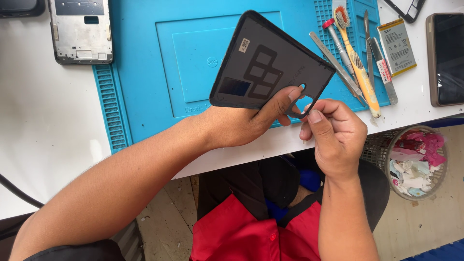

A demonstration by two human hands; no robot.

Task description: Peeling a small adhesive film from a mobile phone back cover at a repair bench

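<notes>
At the centre of the frame I see a dark grey phone back cover [266, 63], inner side facing up, tilted and held above a blue work mat [159, 58]. Its surface is matte, with a cross-shaped pattern of black adhesive squares, a small white sticker near the upper left and a glossy dark rectangle toward its lower left corner; a camera opening is cut through near its lower right corner. My left hand [241, 123] grips the lower edge, thumb pressed on top beside the opening. My right hand [336, 137] is curled, thumb and fingers pinching the cover's corner at that opening. To the upper right of the frame, tweezers [336, 60], a yellow-handled brush [357, 63] and a red-tipped tool [338, 43] lie on the mat, with a phone battery [396, 46] on the white table [43, 125] beyond. A bare metal phone frame [81, 31] lies at upper left, and a wire wastebasket [415, 162] shows at lower right.
</notes>
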